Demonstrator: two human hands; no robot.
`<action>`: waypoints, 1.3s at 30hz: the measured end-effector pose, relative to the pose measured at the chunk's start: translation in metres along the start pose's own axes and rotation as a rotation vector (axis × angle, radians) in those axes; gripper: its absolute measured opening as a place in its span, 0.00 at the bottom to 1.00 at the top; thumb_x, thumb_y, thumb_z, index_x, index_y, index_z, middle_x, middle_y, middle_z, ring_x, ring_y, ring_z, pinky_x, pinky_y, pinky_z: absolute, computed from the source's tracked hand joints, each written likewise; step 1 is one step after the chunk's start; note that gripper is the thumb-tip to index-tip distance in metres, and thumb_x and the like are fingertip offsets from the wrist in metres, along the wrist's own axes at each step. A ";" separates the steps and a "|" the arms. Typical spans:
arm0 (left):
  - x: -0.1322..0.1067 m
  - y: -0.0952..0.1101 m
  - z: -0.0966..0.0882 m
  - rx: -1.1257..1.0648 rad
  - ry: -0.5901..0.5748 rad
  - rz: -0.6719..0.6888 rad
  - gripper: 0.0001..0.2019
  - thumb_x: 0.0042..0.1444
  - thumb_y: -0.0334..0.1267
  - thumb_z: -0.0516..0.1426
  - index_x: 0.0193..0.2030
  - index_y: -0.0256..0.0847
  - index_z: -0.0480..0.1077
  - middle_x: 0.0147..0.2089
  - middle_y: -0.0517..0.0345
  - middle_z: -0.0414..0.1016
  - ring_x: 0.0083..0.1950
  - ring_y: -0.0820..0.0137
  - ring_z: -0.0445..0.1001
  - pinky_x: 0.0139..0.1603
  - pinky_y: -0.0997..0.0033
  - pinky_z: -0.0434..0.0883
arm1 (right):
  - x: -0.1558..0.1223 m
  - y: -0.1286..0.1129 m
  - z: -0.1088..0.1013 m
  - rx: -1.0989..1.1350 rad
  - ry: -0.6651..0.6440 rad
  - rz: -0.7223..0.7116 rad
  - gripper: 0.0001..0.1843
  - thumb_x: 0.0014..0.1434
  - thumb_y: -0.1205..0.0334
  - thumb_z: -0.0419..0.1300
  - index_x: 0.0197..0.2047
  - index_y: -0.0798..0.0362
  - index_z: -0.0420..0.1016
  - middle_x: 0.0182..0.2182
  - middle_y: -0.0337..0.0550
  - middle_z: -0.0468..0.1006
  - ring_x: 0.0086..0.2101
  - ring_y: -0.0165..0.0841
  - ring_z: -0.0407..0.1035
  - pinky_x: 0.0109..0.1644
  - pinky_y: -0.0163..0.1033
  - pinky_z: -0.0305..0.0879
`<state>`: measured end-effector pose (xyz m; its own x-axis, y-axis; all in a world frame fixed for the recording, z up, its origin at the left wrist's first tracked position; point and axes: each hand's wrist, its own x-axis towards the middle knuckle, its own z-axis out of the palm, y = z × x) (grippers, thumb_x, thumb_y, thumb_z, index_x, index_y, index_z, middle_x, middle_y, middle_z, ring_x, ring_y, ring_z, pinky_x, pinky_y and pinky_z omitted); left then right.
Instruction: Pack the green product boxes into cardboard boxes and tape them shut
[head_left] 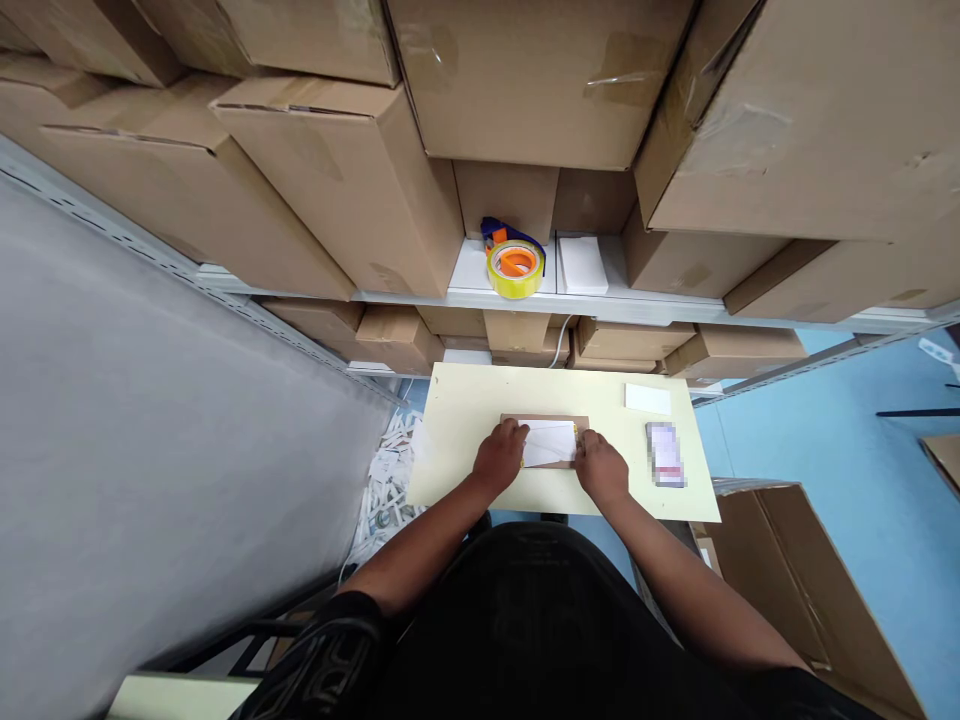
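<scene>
A white sheet of paper (551,440) with small yellow marks at its ends lies on a flat brown cardboard box (545,417) on the pale yellow table. My left hand (500,458) has its fingers curled over the left end of the sheet. At the other end, my right hand (601,466) pinches the sheet near its right edge. Both hands rest against the sides of the box, and the fingertips are partly hidden. To the right of my right hand lies a blurred phone-like object (665,455), with a small white card (648,399) behind it.
A tape dispenser with yellow tape (516,268) sits on the shelf ahead, beside a white stack of paper (583,265). Cardboard boxes (536,85) fill the shelves. Paper scraps (382,490) litter the floor at left. An open carton (795,570) stands at right.
</scene>
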<state>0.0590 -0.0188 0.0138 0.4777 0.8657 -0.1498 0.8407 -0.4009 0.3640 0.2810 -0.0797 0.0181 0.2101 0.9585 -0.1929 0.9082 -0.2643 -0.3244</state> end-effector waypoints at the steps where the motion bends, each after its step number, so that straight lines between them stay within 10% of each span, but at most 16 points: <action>1: -0.003 0.000 0.001 0.011 0.017 0.062 0.19 0.71 0.38 0.50 0.67 0.45 0.66 0.69 0.45 0.67 0.64 0.55 0.71 0.58 0.57 0.71 | -0.002 0.000 0.001 -0.035 0.055 -0.126 0.18 0.69 0.61 0.53 0.58 0.58 0.73 0.52 0.61 0.80 0.52 0.49 0.74 0.55 0.50 0.68; 6: -0.013 0.003 0.008 -0.074 0.005 0.193 0.27 0.70 0.48 0.53 0.74 0.53 0.61 0.79 0.51 0.54 0.78 0.47 0.51 0.73 0.41 0.56 | -0.006 0.000 0.021 -0.054 0.068 -0.567 0.33 0.72 0.52 0.51 0.76 0.55 0.57 0.74 0.55 0.56 0.73 0.51 0.46 0.75 0.61 0.42; 17: -0.017 -0.008 0.025 -0.158 -0.003 0.233 0.32 0.67 0.49 0.55 0.76 0.52 0.56 0.80 0.53 0.51 0.82 0.53 0.39 0.79 0.40 0.32 | -0.006 0.034 0.035 -0.074 0.039 -0.532 0.41 0.71 0.49 0.53 0.79 0.56 0.46 0.76 0.56 0.49 0.74 0.50 0.44 0.77 0.63 0.36; 21: -0.022 -0.009 0.019 -0.149 0.033 0.154 0.37 0.63 0.54 0.58 0.76 0.46 0.56 0.80 0.48 0.50 0.82 0.52 0.40 0.80 0.44 0.36 | -0.006 0.048 0.033 0.060 0.055 -0.540 0.42 0.70 0.45 0.53 0.79 0.56 0.47 0.76 0.58 0.51 0.74 0.51 0.46 0.76 0.63 0.43; 24: -0.033 -0.008 0.019 -0.338 0.142 -0.186 0.39 0.65 0.58 0.55 0.76 0.38 0.54 0.80 0.40 0.47 0.81 0.53 0.43 0.79 0.48 0.47 | -0.006 0.066 0.032 0.312 0.040 -0.346 0.44 0.69 0.42 0.54 0.78 0.57 0.48 0.75 0.60 0.53 0.73 0.51 0.50 0.73 0.60 0.54; 29: -0.048 0.004 0.025 -0.845 0.002 -0.557 0.30 0.72 0.57 0.40 0.74 0.47 0.55 0.73 0.50 0.66 0.71 0.61 0.68 0.64 0.58 0.72 | -0.007 0.076 0.029 0.812 -0.306 -0.100 0.36 0.66 0.44 0.58 0.73 0.46 0.60 0.63 0.50 0.75 0.59 0.46 0.74 0.60 0.54 0.72; 39: -0.043 0.040 -0.021 -0.874 0.069 -0.239 0.30 0.72 0.56 0.41 0.77 0.50 0.53 0.76 0.53 0.62 0.73 0.61 0.65 0.68 0.57 0.69 | -0.050 0.055 -0.032 1.047 -0.022 0.047 0.31 0.64 0.44 0.59 0.68 0.43 0.68 0.59 0.45 0.78 0.55 0.45 0.75 0.59 0.49 0.72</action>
<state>0.0665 -0.0661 0.0544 0.2755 0.9238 -0.2658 0.4089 0.1376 0.9021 0.3319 -0.1391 0.0394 0.2211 0.9455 -0.2392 0.1303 -0.2717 -0.9535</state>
